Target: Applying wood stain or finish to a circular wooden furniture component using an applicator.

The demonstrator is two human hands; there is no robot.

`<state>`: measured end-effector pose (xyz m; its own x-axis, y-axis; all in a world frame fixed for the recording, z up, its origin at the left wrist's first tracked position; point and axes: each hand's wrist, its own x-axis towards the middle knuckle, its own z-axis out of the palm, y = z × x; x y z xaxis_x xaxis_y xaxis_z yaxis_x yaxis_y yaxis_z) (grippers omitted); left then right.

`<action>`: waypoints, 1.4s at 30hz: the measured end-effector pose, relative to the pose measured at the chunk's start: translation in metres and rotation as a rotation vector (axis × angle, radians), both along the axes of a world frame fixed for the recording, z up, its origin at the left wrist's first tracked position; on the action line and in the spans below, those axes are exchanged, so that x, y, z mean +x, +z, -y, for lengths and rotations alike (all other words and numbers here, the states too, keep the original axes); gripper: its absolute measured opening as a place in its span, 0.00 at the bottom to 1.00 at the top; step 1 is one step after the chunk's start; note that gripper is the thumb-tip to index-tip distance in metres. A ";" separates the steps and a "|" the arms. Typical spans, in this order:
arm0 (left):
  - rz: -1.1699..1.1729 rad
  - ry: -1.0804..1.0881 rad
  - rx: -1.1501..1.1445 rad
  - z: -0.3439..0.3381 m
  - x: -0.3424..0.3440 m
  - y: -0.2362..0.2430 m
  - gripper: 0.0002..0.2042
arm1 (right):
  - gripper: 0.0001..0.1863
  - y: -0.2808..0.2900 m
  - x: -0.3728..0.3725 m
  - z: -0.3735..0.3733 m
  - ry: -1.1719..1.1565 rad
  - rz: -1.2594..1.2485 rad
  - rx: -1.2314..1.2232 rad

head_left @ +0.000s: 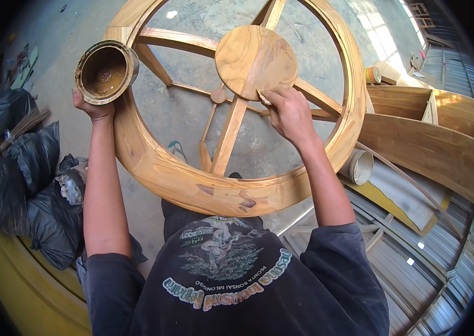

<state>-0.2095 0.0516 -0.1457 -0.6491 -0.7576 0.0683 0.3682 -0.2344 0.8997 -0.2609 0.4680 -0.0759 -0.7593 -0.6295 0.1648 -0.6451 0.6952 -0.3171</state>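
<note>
Two bare hands work on a large round wooden frame [153, 168] with spokes and a flat round disc [255, 60] at its hub. The left hand [94, 106] grips an open tin [106, 71] of brown finish, fingers curled around its far side and thumb underneath, holding it up beside the frame's rim. The right hand [288, 112] pinches a small pale cloth [264, 98] between fingertips and thumb, pressing it against the near edge of the disc.

Judging by the sheen, the rim below both hands already looks coated, glossy and warm amber. The disc looks somewhat duller, so its finishing seems under way; how much of the spokes [230, 134] beyond the fingers is done cannot be told.

The frame stands over a grey concrete floor [192, 112]. Left of the left hand lie black plastic bags [18, 168]. Right of the right hand sit curved wooden pieces [433, 140], a white bucket [360, 166] and corrugated metal sheets [416, 263]. The person's dark printed shirt [231, 280] fills the bottom edge.
</note>
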 end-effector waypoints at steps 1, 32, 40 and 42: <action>-0.002 -0.007 0.006 0.001 0.001 0.000 0.39 | 0.13 0.002 -0.002 -0.009 0.010 0.047 -0.051; 0.005 0.017 0.003 -0.001 -0.004 0.003 0.37 | 0.15 -0.021 0.043 0.027 -0.224 -0.208 -0.078; -0.041 -0.025 -0.016 0.001 0.001 0.000 0.37 | 0.14 -0.030 0.054 -0.029 -0.404 -0.092 -0.354; -0.031 -0.034 -0.020 0.003 0.002 0.001 0.37 | 0.19 -0.035 0.036 -0.044 -0.340 -0.235 -0.290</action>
